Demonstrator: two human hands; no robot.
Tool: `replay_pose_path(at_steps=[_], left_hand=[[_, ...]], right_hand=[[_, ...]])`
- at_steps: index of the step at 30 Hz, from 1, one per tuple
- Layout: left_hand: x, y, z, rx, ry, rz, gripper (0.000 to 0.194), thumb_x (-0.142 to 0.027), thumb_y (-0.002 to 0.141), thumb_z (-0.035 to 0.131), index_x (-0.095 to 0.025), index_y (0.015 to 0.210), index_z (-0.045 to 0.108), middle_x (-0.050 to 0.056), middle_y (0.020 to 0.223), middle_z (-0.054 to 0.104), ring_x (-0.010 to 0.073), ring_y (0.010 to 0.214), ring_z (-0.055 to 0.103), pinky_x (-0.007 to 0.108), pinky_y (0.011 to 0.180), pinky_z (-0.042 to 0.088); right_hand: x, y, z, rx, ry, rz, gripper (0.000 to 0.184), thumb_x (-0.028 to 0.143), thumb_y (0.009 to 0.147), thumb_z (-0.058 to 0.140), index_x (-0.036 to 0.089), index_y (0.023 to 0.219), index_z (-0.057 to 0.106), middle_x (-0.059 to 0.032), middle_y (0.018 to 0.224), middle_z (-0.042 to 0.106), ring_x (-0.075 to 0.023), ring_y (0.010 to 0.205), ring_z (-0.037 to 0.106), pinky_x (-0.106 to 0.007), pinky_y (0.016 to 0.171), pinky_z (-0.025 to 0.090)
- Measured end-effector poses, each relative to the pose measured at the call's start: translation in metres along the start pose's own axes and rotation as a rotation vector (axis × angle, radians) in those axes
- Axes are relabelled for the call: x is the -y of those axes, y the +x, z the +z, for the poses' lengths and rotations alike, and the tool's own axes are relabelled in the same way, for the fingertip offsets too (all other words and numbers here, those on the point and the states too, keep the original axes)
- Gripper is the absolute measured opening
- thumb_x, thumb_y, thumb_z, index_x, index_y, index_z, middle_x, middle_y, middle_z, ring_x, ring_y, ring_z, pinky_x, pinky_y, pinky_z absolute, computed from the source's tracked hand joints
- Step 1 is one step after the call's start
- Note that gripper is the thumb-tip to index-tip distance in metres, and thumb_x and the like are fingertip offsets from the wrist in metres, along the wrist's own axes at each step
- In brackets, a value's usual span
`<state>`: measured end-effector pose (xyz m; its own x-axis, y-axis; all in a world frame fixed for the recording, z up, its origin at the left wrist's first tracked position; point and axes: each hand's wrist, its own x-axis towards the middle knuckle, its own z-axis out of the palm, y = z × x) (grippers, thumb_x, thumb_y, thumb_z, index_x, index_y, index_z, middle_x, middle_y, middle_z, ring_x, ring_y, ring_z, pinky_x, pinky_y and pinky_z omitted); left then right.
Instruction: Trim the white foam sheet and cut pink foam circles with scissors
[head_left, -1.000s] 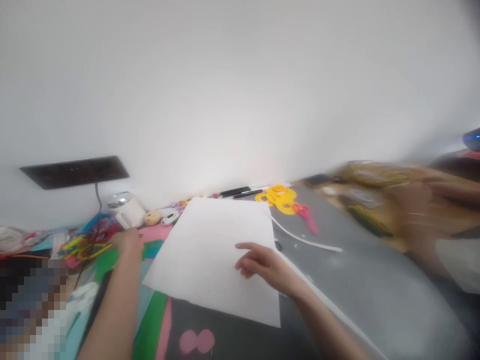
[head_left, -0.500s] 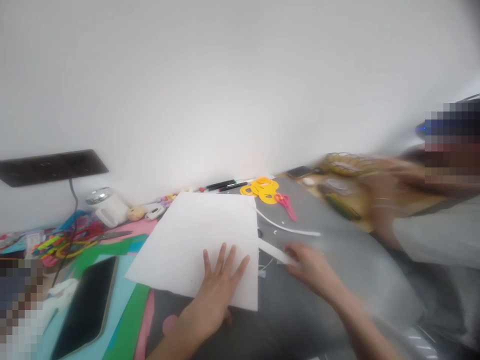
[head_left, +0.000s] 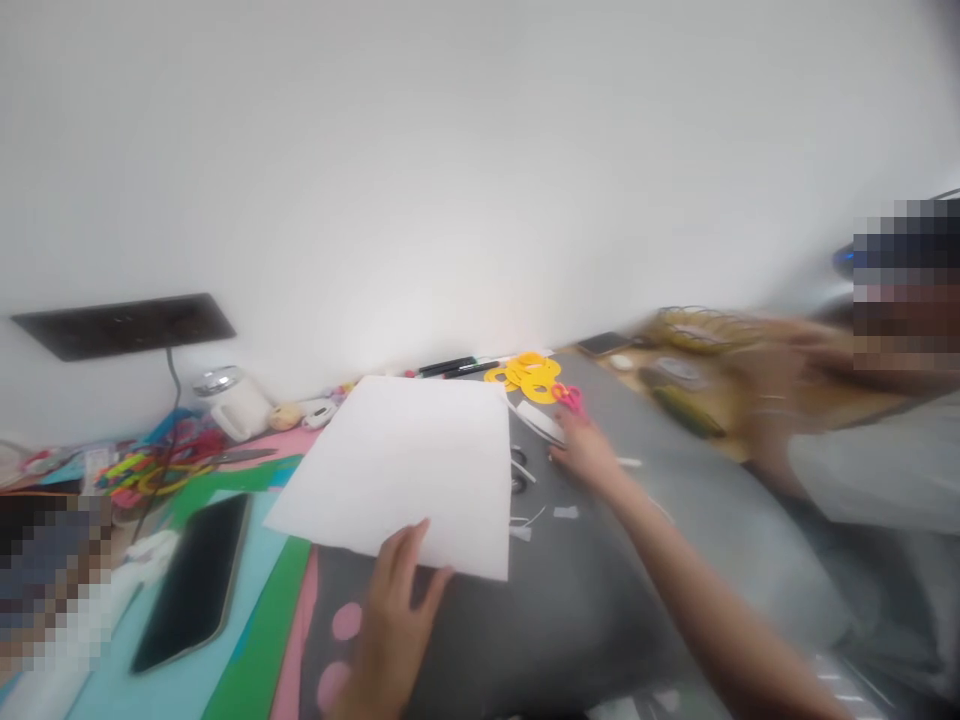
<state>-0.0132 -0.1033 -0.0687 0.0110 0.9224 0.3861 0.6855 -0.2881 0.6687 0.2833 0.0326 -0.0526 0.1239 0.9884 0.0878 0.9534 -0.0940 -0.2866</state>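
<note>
White paper sheet [head_left: 405,465] lying flat at the centre of the grey tabletop [head_left: 570,630], between two hands.
Left hand [head_left: 394,615] is open, fingers loosely bent over the sheet's near edge; whether they press on it, I cannot tell. Right hand [head_left: 589,455], right of the sheet, has its fingers closed on a white strip [head_left: 538,421], with pink scissors [head_left: 570,397] and yellow rings [head_left: 538,386] just beyond.
</note>
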Motion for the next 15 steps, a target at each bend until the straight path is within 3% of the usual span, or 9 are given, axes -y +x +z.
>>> replay_pose_path(at_steps=[3, 5, 6, 8, 11, 13, 15], left_hand=[[0.003, -0.015, -0.007, -0.046, -0.453, -0.652, 0.03, -0.035, 0.073, 0.073, -0.014, 0.094, 0.065, 0.012, 0.083, 0.072, 0.0275, 0.074, 0.071, 0.039, 0.072, 0.06], [0.0, -0.015, -0.01, -0.028, -0.763, -0.952, 0.028, -0.026, 0.072, 0.075, -0.008, 0.09, 0.063, 0.017, 0.085, 0.073, 0.0281, 0.077, 0.072, 0.038, 0.074, 0.06], [-0.003, -0.012, -0.01, -0.035, -0.89, -1.033, 0.025, -0.021, 0.074, 0.073, -0.005, 0.089, 0.062, 0.02, 0.089, 0.072, 0.0284, 0.083, 0.071, 0.038, 0.078, 0.059], [-0.009, -0.002, -0.009, -0.094, -1.047, -1.096, 0.015, -0.011, 0.078, 0.068, -0.003, 0.089, 0.061, 0.022, 0.094, 0.071, 0.0274, 0.089, 0.07, 0.038, 0.083, 0.058], [-0.015, 0.014, -0.002, -0.19, -1.106, -1.105, 0.005, -0.007, 0.081, 0.062, -0.007, 0.086, 0.059, 0.011, 0.078, 0.071, 0.021, 0.071, 0.071, 0.039, 0.074, 0.061], [-0.016, 0.022, 0.004, -0.159, -1.117, -1.109, 0.006, -0.008, 0.08, 0.063, -0.008, 0.085, 0.059, 0.006, 0.065, 0.067, 0.017, 0.056, 0.066, 0.035, 0.06, 0.062], [-0.018, 0.026, 0.007, -0.12, -1.133, -1.072, 0.013, -0.007, 0.075, 0.068, -0.009, 0.087, 0.062, 0.005, 0.067, 0.068, 0.0156, 0.052, 0.063, 0.031, 0.05, 0.059]], right_hand=[[0.005, 0.008, 0.008, 0.027, -0.002, 0.017, 0.045, 0.011, 0.076, 0.055, 0.009, 0.12, 0.05, -0.0177, 0.103, 0.065, -0.0308, 0.099, 0.059, -0.032, 0.073, 0.041], [0.004, 0.006, 0.003, 0.044, 0.013, 0.024, 0.036, 0.01, 0.078, 0.051, 0.008, 0.115, 0.053, -0.0169, 0.096, 0.065, -0.0293, 0.091, 0.06, -0.031, 0.069, 0.04], [0.005, 0.003, -0.001, 0.052, 0.025, 0.024, 0.031, 0.011, 0.08, 0.049, 0.008, 0.111, 0.055, -0.0166, 0.094, 0.065, -0.0286, 0.088, 0.061, -0.031, 0.066, 0.039], [0.01, -0.006, -0.009, 0.075, 0.069, 0.002, 0.023, 0.015, 0.083, 0.046, 0.011, 0.103, 0.057, -0.0141, 0.091, 0.064, -0.026, 0.083, 0.061, -0.029, 0.063, 0.039], [0.033, -0.023, -0.011, 0.137, 0.167, -0.096, 0.016, 0.027, 0.087, 0.048, 0.019, 0.098, 0.057, -0.0047, 0.09, 0.066, -0.0188, 0.079, 0.061, -0.024, 0.063, 0.041], [0.056, -0.032, -0.006, 0.179, 0.209, -0.144, 0.02, 0.037, 0.087, 0.052, 0.022, 0.098, 0.057, -0.0017, 0.09, 0.067, -0.0164, 0.079, 0.062, -0.021, 0.062, 0.04], [0.078, -0.037, -0.001, 0.187, 0.205, -0.137, 0.025, 0.042, 0.086, 0.054, 0.02, 0.098, 0.056, -0.0041, 0.093, 0.067, -0.0178, 0.079, 0.062, -0.022, 0.061, 0.039]])
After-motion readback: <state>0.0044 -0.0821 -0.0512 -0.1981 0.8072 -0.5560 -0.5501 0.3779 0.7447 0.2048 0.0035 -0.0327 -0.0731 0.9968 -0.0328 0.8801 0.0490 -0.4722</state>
